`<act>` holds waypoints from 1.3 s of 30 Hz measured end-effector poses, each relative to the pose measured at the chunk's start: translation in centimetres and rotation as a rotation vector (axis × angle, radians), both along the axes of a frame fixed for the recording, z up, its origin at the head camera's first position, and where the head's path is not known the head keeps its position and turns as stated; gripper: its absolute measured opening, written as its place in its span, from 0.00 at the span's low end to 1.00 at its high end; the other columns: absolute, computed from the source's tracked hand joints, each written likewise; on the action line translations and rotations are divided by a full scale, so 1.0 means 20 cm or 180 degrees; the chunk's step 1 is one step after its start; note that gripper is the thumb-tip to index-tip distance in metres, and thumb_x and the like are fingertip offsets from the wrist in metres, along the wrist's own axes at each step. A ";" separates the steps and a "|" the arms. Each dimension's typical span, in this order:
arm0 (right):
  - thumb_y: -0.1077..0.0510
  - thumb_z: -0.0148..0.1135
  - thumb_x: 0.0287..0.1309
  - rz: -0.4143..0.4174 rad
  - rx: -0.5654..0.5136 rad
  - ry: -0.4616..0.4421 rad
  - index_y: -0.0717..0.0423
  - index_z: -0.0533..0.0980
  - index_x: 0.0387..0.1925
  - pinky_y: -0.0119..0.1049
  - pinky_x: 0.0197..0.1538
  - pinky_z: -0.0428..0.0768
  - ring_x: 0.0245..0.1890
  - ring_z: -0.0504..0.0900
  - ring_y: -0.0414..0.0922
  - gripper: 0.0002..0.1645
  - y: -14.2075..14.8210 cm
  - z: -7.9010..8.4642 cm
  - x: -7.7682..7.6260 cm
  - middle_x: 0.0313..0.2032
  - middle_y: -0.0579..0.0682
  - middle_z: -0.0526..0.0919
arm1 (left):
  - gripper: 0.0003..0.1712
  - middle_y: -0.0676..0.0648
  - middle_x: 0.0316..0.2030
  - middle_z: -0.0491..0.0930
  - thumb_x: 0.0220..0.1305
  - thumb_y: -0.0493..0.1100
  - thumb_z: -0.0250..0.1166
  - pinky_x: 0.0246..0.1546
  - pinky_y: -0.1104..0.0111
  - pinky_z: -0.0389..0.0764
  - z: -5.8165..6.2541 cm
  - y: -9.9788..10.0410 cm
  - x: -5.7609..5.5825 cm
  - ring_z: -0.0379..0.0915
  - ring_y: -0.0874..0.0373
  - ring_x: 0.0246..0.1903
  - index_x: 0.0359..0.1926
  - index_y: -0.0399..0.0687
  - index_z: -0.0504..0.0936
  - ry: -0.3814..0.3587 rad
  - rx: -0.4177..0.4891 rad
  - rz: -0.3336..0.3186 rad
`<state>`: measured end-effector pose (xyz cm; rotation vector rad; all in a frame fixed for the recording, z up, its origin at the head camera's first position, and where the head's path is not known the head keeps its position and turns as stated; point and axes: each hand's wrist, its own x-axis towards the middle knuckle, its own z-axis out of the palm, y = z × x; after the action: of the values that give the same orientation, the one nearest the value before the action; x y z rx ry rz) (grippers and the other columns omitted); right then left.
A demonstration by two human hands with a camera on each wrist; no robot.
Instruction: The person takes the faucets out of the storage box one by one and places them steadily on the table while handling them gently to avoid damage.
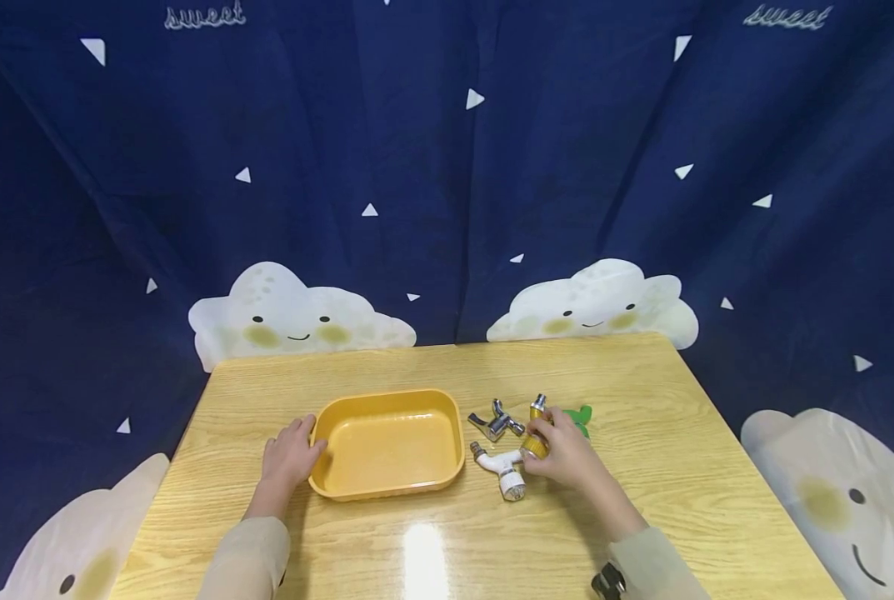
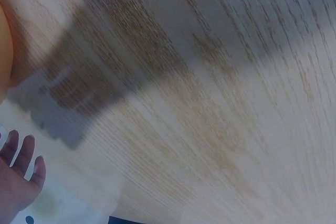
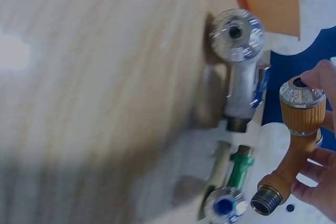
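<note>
My right hand [image 1: 564, 452] grips a yellow faucet [image 1: 535, 447], fingers wrapped round its body. In the right wrist view the faucet [image 3: 300, 153] shows a ribbed yellow collar, a silver cap under the thumb and a threaded metal end. Just left of it lie a white faucet [image 1: 503, 465] and a chrome faucet [image 1: 497, 422]. A green faucet [image 1: 583, 415] lies beyond the right hand, partly hidden by it. My left hand [image 1: 291, 454] rests at the left rim of a yellow tray [image 1: 388, 495], thumb over the edge; its fingers look relaxed in the left wrist view.
A wooden table [image 1: 342, 550] carries everything, with a bright light reflection near its front. Behind it hangs a dark blue curtain [image 1: 417, 150] with white triangles and clouds. A dark wrist strap [image 1: 608, 581] sits at the right sleeve [image 1: 652, 562].
</note>
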<state>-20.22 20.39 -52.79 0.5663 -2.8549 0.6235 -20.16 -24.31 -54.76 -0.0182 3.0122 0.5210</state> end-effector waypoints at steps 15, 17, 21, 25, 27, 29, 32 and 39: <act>0.51 0.71 0.30 0.0010 -0.0038 -0.0070 0.50 0.77 0.31 0.47 0.43 0.73 0.40 0.71 0.51 0.19 0.12 -0.16 0.12 0.42 0.56 0.72 | 0.28 0.34 0.51 0.70 0.60 0.52 0.51 0.44 0.42 0.64 -0.01 -0.01 -0.01 0.67 0.36 0.48 0.58 0.40 0.65 0.0035 0.0012 0.0010; 0.51 0.71 0.29 -0.0015 -0.0015 -0.0061 0.50 0.77 0.31 0.45 0.41 0.74 0.39 0.71 0.50 0.20 0.13 -0.17 0.13 0.42 0.56 0.72 | 0.28 0.34 0.51 0.70 0.60 0.51 0.51 0.44 0.42 0.64 -0.01 0.00 -0.01 0.67 0.36 0.48 0.58 0.40 0.65 0.0034 0.0023 0.0011; 0.51 0.70 0.30 -0.0062 -0.0003 -0.0148 0.50 0.77 0.32 0.42 0.38 0.74 0.39 0.71 0.50 0.20 0.14 -0.19 0.15 0.42 0.56 0.71 | 0.28 0.34 0.51 0.70 0.60 0.51 0.51 0.44 0.42 0.65 -0.01 0.00 -0.01 0.67 0.36 0.48 0.58 0.40 0.65 0.0039 0.0028 0.0020; 0.51 0.70 0.30 -0.0069 0.0027 -0.0208 0.49 0.77 0.32 0.40 0.37 0.73 0.39 0.70 0.48 0.20 0.15 -0.20 0.15 0.41 0.53 0.71 | 0.28 0.34 0.51 0.70 0.60 0.51 0.52 0.44 0.42 0.65 -0.01 -0.01 -0.01 0.67 0.36 0.48 0.58 0.40 0.65 0.0054 0.0017 0.0016; 0.50 0.70 0.30 -0.0063 0.0045 -0.0216 0.48 0.77 0.32 0.39 0.37 0.73 0.39 0.69 0.46 0.20 0.15 -0.20 0.15 0.41 0.52 0.70 | 0.28 0.34 0.50 0.70 0.61 0.51 0.52 0.43 0.42 0.65 -0.01 -0.01 -0.01 0.68 0.36 0.47 0.57 0.40 0.66 0.0056 0.0017 0.0010; 0.50 0.70 0.30 -0.0064 0.0045 -0.0221 0.49 0.77 0.32 0.39 0.36 0.73 0.38 0.69 0.46 0.20 0.15 -0.20 0.15 0.40 0.52 0.70 | 0.27 0.35 0.49 0.71 0.60 0.51 0.52 0.42 0.43 0.65 -0.01 -0.01 -0.01 0.68 0.37 0.46 0.57 0.41 0.66 0.0059 0.0008 0.0001; 0.51 0.70 0.30 -0.0079 0.0046 -0.0234 0.49 0.77 0.32 0.40 0.37 0.73 0.38 0.70 0.46 0.20 0.16 -0.20 0.16 0.40 0.52 0.71 | 0.27 0.35 0.48 0.71 0.60 0.51 0.52 0.41 0.43 0.66 -0.01 -0.01 -0.01 0.69 0.37 0.46 0.56 0.41 0.66 0.0068 -0.0005 -0.0001; 0.51 0.69 0.31 -0.0086 0.0077 -0.0403 0.48 0.77 0.32 0.40 0.36 0.72 0.36 0.68 0.44 0.19 0.17 -0.20 0.16 0.38 0.49 0.70 | 0.28 0.34 0.50 0.71 0.60 0.51 0.52 0.43 0.42 0.65 -0.02 -0.01 -0.01 0.68 0.37 0.47 0.58 0.41 0.65 0.0053 0.0015 0.0017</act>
<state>-17.10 23.77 -56.84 0.5083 -2.9866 0.6430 -20.42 -24.48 -55.13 -0.0218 3.0279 0.5313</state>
